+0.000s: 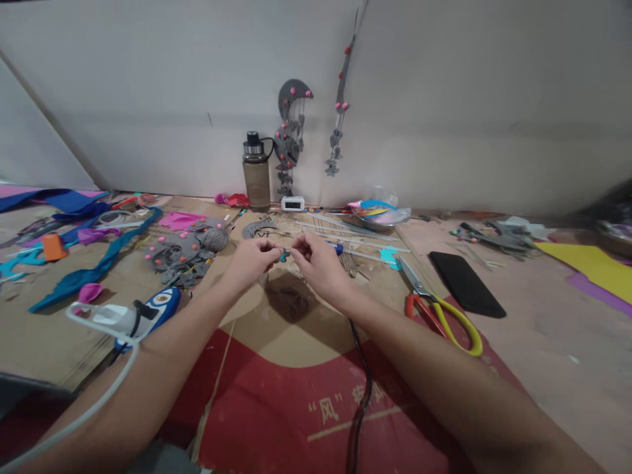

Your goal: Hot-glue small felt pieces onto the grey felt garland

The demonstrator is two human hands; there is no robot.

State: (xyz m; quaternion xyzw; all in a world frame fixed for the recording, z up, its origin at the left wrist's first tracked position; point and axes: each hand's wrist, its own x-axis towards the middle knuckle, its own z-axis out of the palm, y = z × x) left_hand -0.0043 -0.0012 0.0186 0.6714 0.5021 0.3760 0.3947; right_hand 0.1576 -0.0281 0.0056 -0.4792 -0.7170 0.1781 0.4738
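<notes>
My left hand (255, 258) is closed in a pinch on a small teal piece (284, 255), probably felt, held just above the cardboard. Close against it from the other side, my right hand (318, 262) has its fingertips pinched at the same piece. Its exact shape is too small to make out. A blue object (338, 248) shows partly behind my right hand, with several thin sticks (348, 262) beside it. Bright cyan cut pieces (390, 257) lie to the right, by the tips of the yellow-and-red-handled scissors (437, 309).
A printed cardboard sheet (276, 408) covers the table, crossed by a black cord (364, 375). Grey felt decorations (180, 253) pile at left near a blue-and-white device (160, 309). A bottle (257, 174) stands by the wall; a black phone (467, 283) lies right.
</notes>
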